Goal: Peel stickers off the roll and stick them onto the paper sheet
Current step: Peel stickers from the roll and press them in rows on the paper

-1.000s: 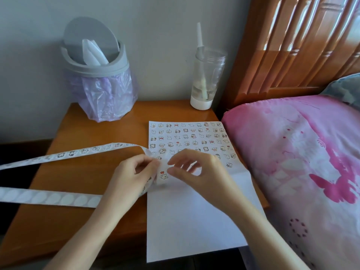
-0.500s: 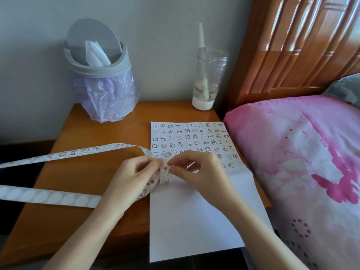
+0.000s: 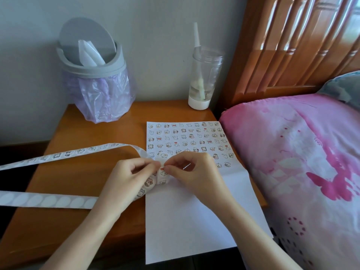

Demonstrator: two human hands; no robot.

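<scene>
Sticker strip [image 3: 78, 152]: left hand [image 3: 128, 178] holds, right hand [image 3: 194, 170] pinches.

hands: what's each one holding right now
Left hand: closed, holding the sticker strip bent over its fingers.
Right hand: closed, fingertips pinching a sticker on the strip's bend.

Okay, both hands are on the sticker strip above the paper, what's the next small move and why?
Probably pull the right hand up to peel the red-heart sticker off the sticker strip, which the left hand holds bent. The paper sheet is bare below its sticker rows, so it likely goes there.
</scene>
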